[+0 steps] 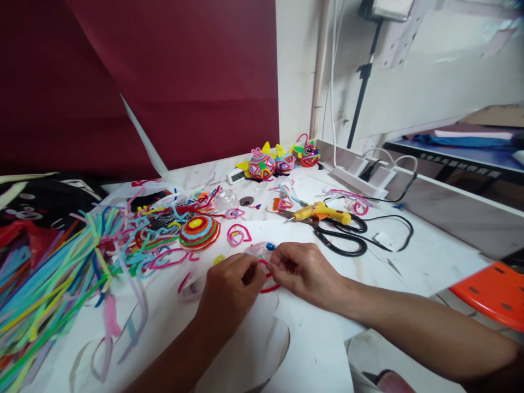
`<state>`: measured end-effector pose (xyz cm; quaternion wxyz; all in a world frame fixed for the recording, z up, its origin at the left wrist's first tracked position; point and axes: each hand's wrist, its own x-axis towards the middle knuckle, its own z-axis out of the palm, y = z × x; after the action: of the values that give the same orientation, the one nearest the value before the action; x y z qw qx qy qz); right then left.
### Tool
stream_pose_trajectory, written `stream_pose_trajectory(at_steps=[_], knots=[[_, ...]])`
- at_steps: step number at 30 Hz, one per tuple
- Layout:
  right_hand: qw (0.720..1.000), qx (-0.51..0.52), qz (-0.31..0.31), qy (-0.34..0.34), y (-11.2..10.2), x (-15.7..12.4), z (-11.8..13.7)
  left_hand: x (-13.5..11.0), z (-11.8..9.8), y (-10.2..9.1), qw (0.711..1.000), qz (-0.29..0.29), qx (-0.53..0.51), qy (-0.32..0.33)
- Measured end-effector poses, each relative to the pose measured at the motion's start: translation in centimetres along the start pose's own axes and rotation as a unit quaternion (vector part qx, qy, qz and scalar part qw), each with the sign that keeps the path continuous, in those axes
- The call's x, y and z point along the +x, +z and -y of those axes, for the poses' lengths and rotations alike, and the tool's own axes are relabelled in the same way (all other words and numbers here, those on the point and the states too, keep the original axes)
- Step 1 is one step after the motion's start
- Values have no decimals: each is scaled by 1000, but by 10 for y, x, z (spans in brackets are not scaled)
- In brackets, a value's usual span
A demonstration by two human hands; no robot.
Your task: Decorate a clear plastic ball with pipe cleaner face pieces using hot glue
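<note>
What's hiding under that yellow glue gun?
Black-handled scissors lie partly under the yellow glue gun. Their handle loops stick out on the right, but the gun covers part of their middle, so that bit can't be seen.

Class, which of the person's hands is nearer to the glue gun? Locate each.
Right. The right hand is on the near side of the glue gun, not touching it; the left hand is farther off, to its left.

Nothing legible here: pale characters (458, 165) blur on the right-hand table edge (403, 150); the centre's little white display (236, 177) is too small.
</note>
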<state>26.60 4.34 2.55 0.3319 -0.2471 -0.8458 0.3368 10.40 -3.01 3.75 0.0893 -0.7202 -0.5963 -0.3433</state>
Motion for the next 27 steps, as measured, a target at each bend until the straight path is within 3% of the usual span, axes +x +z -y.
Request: stream_pose_trajectory(at_steps=[13,21,24,27], knots=[[999,27,-16,24,4,-1,-4,6,-4,3,987,11,-86,-132],[996,54,30,68,-3,4,-6,9,0,-4,948,93,-183,-242],[995,54,35,82,-4,6,-8,7,7,-7,940,110,-211,-243],[996,25,33,80,-5,7,-10,2,18,-9,956,88,-192,-205]])
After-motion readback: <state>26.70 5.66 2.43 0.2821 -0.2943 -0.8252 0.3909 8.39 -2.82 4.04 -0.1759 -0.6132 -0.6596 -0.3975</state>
